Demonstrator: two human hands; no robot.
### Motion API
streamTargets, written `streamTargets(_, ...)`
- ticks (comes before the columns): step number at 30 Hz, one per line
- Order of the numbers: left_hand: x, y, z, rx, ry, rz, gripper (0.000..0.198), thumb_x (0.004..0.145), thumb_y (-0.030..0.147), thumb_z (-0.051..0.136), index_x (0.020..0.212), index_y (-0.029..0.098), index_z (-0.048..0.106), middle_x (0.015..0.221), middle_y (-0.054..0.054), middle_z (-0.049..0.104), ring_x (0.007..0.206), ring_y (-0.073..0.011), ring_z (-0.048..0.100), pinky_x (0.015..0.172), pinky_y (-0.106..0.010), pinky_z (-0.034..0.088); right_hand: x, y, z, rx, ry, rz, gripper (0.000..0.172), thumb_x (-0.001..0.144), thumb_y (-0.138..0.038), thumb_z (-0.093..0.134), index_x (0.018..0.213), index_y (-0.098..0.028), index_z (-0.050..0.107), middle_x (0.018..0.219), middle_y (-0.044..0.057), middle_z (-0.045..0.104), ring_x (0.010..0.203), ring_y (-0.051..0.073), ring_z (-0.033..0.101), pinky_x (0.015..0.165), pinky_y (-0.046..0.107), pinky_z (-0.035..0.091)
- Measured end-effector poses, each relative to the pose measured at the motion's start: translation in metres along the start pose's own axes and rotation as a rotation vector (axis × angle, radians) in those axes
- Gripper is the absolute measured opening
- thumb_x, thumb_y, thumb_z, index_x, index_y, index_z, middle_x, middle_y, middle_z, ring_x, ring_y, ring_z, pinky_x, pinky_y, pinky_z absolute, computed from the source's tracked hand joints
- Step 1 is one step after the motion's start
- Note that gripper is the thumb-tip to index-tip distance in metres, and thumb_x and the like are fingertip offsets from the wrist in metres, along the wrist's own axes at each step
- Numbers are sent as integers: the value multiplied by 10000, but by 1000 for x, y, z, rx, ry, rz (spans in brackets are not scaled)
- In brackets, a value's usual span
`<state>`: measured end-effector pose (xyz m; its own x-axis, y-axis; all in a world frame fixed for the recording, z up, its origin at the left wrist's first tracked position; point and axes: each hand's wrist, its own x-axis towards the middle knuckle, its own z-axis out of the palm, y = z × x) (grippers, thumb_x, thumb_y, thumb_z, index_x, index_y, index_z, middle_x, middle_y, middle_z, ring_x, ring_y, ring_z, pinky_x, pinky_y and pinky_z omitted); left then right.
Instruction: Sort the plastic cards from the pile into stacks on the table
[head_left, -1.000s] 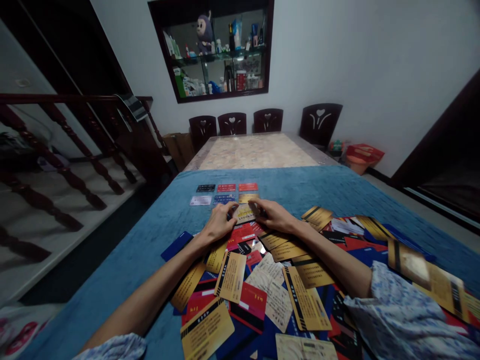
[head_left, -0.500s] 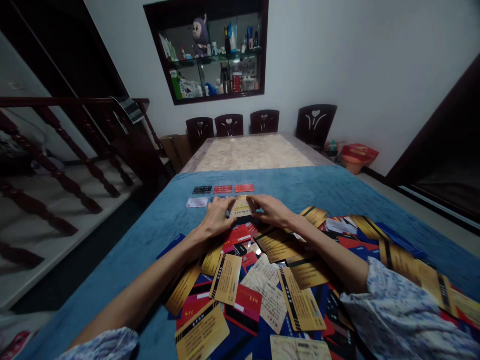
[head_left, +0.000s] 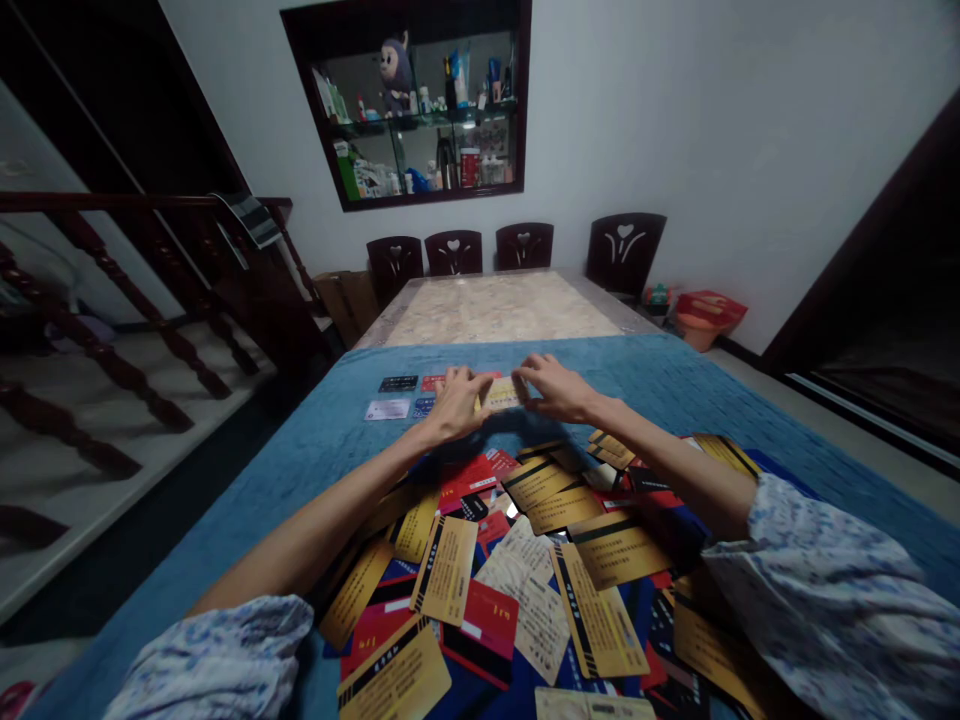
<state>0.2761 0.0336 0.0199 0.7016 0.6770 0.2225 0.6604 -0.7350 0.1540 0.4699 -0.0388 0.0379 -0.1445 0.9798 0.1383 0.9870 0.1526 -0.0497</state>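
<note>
While both forearms reach out over a heap of cards (head_left: pixel 444 572), a pale yellow card (head_left: pixel 504 394) sits between the two hands, beyond the heap's far edge. Left hand (head_left: pixel 460 402): fingers bent, thumb toward the near side, pinching the card's left end. Right hand (head_left: pixel 553 388): fingers curled downward, pinching the right end. Whether the card touches the blue cloth (head_left: pixel 645 385) below, cannot tell. Left of it, cards lie flat in two rows: black card (head_left: pixel 398 384) and red card (head_left: pixel 433 383) in the farther row, whitish card (head_left: pixel 387 409) and blue card (head_left: pixel 424 407) in the nearer; left hand partly covers the red and the blue. Heap is gold, red, blue and black, overlapping at odd angles. Cloth covers the near part of the tabletop (head_left: pixel 510 308); dark chairs (head_left: pixel 626 250) stand past its far end, by the wall
</note>
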Motion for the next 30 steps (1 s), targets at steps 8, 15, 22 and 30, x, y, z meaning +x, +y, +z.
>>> streamTargets(8,44,8,23,-70,-56,23,367,796,330,688,1142,220,642,1227,-91,588,1227,-321,399,911,-440,391,14,47,11,-9,-62,8,192,796,-183,666,986,-202,688,1179,108,593,1052,267,548,820,304,443)
streamTargets(15,66,9,42,-101,-100,-10,430,761,348,718,1168,224,651,1263,-81,608,1252,-326,400,943,-458,382,20,68,20,-29,-132,38,210,793,-195,668,998,-193,715,1172,113,614,1046,258,594,826,281,439)
streamTargets(22,64,15,51,-90,-136,-14,426,745,360,711,1144,216,671,1276,-95,620,1268,-357,384,985,-515,364,18,72,28,-39,-178,22,260,792,-210,656,1042,-190,727,1165,113,649,1027,245,634,804,255,447)
streamTargets(30,62,20,50,-86,-180,-44,405,745,335,707,1131,223,660,1186,-98,647,1262,-353,389,942,-479,385,15,74,38,-34,-131,31,334,842,-258,608,1154,-199,714,1126,118,692,975,229,656,748,244,443)
